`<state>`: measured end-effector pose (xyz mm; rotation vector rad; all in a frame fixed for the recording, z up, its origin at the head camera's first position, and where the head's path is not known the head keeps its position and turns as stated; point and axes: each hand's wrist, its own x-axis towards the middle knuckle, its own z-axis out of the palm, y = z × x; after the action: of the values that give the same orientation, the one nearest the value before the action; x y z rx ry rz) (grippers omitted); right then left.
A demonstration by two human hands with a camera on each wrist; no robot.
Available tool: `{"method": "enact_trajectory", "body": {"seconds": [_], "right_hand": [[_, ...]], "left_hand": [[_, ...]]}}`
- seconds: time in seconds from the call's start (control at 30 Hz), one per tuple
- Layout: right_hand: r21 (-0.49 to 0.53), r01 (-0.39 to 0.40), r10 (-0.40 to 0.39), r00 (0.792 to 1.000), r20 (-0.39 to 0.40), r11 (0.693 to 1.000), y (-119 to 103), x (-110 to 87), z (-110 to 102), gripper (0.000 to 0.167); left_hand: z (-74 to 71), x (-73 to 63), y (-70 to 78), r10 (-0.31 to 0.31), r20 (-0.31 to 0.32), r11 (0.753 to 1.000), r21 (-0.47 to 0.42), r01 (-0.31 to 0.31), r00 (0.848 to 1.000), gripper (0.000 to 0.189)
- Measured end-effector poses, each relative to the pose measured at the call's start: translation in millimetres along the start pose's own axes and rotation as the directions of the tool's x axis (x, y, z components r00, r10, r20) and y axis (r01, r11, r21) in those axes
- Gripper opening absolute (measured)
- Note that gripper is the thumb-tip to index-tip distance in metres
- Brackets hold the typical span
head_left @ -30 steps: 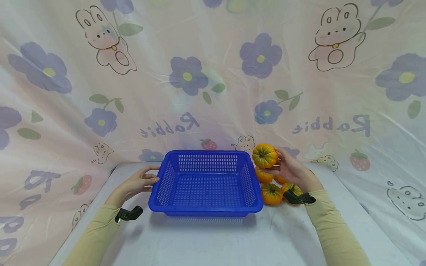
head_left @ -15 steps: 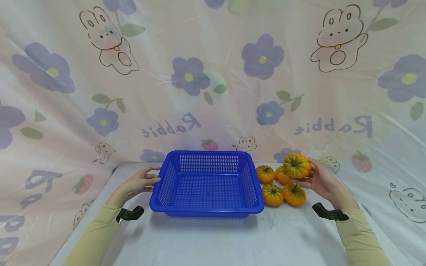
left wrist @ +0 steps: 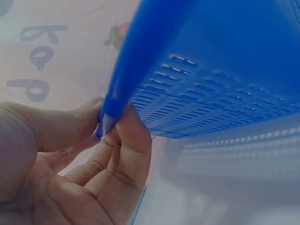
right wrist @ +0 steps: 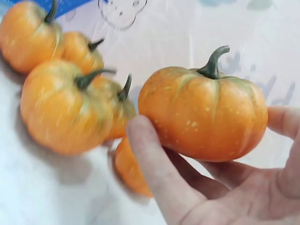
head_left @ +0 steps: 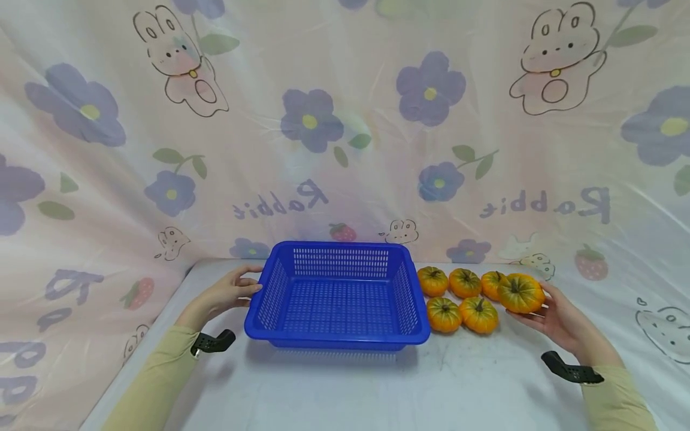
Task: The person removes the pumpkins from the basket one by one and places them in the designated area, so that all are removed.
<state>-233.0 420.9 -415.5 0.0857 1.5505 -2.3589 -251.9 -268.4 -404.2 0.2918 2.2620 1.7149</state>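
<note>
A blue plastic basket (head_left: 336,345) with slotted walls stands on the table. My left hand (head_left: 223,294) is at its left side; in the left wrist view, the thumb and fingers pinch the basket's rim (left wrist: 136,61). At the right, my right hand (head_left: 563,320) holds a small orange pumpkin (head_left: 520,293) with a dark green stem. The right wrist view shows this pumpkin (right wrist: 206,115) upright, its sides between thumb and fingers. Several similar pumpkins (head_left: 479,315) sit in two rows right of the basket, one partly hidden behind the held pumpkin.
A white-covered table (head_left: 345,395) lies under everything. Behind it hangs a pale curtain (head_left: 372,179) printed with rabbits, purple flowers and strawberries. Dark wrist mounts (head_left: 571,368) are strapped to both forearms.
My right hand has carried the pumpkin from beside the basket's right rim farther right and lower, uncovering the pumpkins on the table. The left hand stays at the basket's rim.
</note>
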Motion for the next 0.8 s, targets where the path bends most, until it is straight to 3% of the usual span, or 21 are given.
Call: {"method": "enact_trajectory", "body": {"seconds": [0.1, 0.3, 0.47, 0.8], "right_hand": [[0.003, -0.036, 0.036, 0.998, -0.042, 0.999, 6.9, -0.6, -10.9, 0.075], [0.017, -0.097, 0.098, 0.993, -0.073, 0.995, 21.7, -1.2, -32.2, 0.039], [0.052, -0.180, 0.184, 0.978, -0.099, 0.982, 31.4, -0.9, -41.7, 0.039], [-0.023, -0.182, 0.177, 0.976, -0.124, 0.983, 32.9, 3.1, -41.7, 0.040]], "left_hand": [[-0.6, 0.7, -0.8, -0.001, 0.002, 1.000, -0.003, 0.001, 1.000, 0.055], [-1.0, 1.6, -1.8, 0.000, -0.005, 1.000, 0.003, 0.000, 1.000, 0.055], [-0.8, 1.6, -1.2, -0.002, -0.002, 1.000, -0.009, 0.002, 1.000, 0.057], [1.3, 0.1, 0.9, -0.006, -0.004, 1.000, -0.013, 0.006, 1.000, 0.055]]}}
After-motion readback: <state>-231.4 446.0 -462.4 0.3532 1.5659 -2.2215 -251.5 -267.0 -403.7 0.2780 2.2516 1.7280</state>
